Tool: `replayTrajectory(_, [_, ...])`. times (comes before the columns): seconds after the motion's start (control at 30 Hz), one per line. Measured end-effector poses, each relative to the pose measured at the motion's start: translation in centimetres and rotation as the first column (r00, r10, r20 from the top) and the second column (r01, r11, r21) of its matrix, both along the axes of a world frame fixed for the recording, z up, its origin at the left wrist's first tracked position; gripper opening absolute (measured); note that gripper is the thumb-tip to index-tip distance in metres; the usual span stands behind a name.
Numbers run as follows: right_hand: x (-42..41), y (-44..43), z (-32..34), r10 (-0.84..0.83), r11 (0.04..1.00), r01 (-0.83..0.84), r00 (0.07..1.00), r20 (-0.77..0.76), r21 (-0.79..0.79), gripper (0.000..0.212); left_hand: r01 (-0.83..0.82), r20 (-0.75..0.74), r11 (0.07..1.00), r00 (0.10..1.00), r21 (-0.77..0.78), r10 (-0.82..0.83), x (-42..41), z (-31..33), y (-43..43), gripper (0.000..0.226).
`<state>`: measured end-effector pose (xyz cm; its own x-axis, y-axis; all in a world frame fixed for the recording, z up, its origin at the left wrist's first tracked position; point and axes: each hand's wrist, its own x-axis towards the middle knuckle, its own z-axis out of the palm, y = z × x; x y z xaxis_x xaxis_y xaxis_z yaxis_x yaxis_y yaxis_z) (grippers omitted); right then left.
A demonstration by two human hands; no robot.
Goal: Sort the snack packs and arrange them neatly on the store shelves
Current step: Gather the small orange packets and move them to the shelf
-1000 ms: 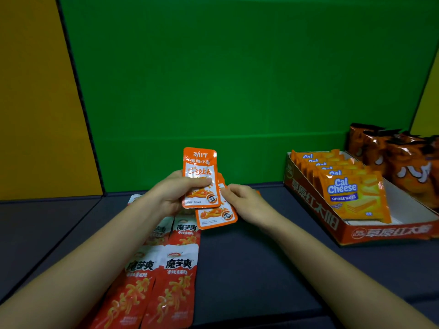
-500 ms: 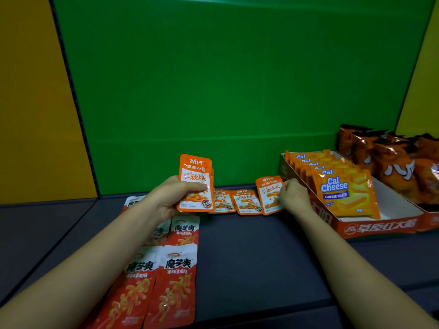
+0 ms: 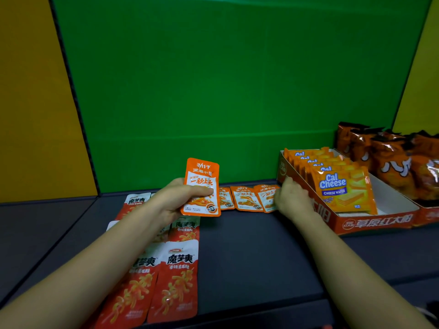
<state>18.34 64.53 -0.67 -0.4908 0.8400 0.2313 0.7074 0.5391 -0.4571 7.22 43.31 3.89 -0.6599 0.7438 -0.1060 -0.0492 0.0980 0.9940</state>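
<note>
The left hand (image 3: 171, 200) grips an orange snack pack (image 3: 202, 186) upright above the shelf (image 3: 249, 252), thumb across its face. The right hand (image 3: 292, 200) rests on the end pack (image 3: 267, 198) of a flat row by the green back wall (image 3: 237, 91); whether it pinches or presses cannot be told. Laying-out appears under way, and the held pack likely goes next. The row ends just beside the red display box (image 3: 375, 220), so room lies in front, right of the red konjac packs (image 3: 175, 279).
</note>
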Motion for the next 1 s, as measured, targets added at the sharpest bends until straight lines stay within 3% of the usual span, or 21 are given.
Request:
replayTrajectory(0.07, [0.6, -1.2, 0.7, 0.005, 0.986, -0.019, 0.996, 0.087, 0.168, 0.037, 0.009, 0.001, 1.000, 1.000, 0.006, -0.009, 0.4, 0.0, 0.0, 0.011])
replayTrajectory(0.13, [0.8, -2.4, 1.3, 0.091, 0.953, -0.106, 0.994, 0.064, 0.285, 0.041, 0.019, -0.004, 1.000, 1.000, 0.016, -0.019, 0.7, 0.0, 0.1, 0.012])
replayTrajectory(0.17, [0.9, -3.1, 1.7, 0.192, 0.945, -0.188, 0.981, 0.014, 0.268, 0.045, 0.026, -0.006, 0.999, 1.000, 0.024, -0.026, 1.0, 0.0, 0.2, 0.013])
replayTrajectory(0.23, [0.7, -4.8, 2.4, 0.404, 0.915, -0.398, 0.901, -0.158, 0.074, 0.054, 0.039, -0.020, 0.999, 0.999, 0.038, -0.039, 1.4, -0.2, 0.6, 0.015])
replayTrajectory(0.27, [0.6, -5.6, 2.6, 0.467, 0.873, -0.488, 0.851, -0.242, -0.030, 0.057, 0.044, -0.033, 0.998, 0.999, 0.033, -0.043, 1.7, -0.3, 0.8, 0.016])
replayTrajectory(0.33, [0.2, -6.6, 2.6, 0.522, 0.816, -0.571, 0.794, -0.311, -0.088, 0.059, 0.057, -0.061, 0.998, 0.997, 0.027, -0.055, 2.2, -0.6, 1.1, 0.019])
replayTrajectory(0.47, [-0.1, -5.9, 1.9, 0.511, 0.734, -0.653, 0.711, -0.483, -0.184, 0.039, 0.098, -0.013, 0.993, 0.995, 0.073, -0.097, 2.7, -0.9, 1.7, 0.005])
replayTrajectory(0.6, [0.5, -4.7, 1.8, 0.456, 0.678, -0.683, 0.681, -0.572, -0.272, 0.036, 0.072, 0.142, 0.988, 0.986, 0.139, -0.091, 2.4, -0.9, 1.9, 0.023])
replayTrajectory(0.73, [1.5, -2.7, 1.7, 0.378, 0.704, -0.645, 0.694, -0.613, -0.296, 0.032, 0.086, -0.024, 0.996, 0.996, -0.026, -0.087, 1.4, -0.9, 1.2, 0.021])
replayTrajectory(0.8, [2.4, -1.6, 1.6, 0.380, 0.749, -0.597, 0.743, -0.550, -0.289, 0.031, 0.071, -0.067, 0.995, 0.995, -0.073, -0.076, 0.8, -1.2, 0.9, 0.020])
replayTrajectory(0.9, [3.2, -0.3, 0.7, 0.426, 0.786, -0.527, 0.841, -0.334, -0.324, 0.031, 0.060, -0.140, 0.989, 0.987, -0.138, -0.079, 0.4, -1.8, 0.8, 0.026])
replayTrajectory(1.0, [3.1, 0.0, 0.0, 0.437, 0.816, -0.472, 0.882, -0.179, -0.335, 0.042, 0.043, -0.269, 0.974, 0.958, -0.224, -0.104, 0.3, -2.6, 1.2, 0.035])
